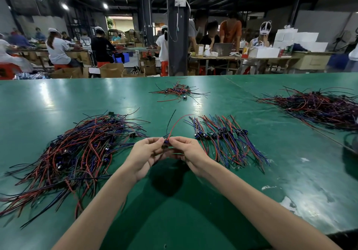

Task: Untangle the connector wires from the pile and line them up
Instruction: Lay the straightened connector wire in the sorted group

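Both hands [166,152] pinch one connector wire [166,143] above table [290,182].

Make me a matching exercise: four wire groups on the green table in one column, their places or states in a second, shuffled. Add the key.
1. big tangled pile
2. lined-up row
3. small far pile
4. single connector wire

A. pinched between left hand and right hand
B. far centre of the table
C. right of the hands
D. left of the hands

Pairs: 1-D, 2-C, 3-B, 4-A
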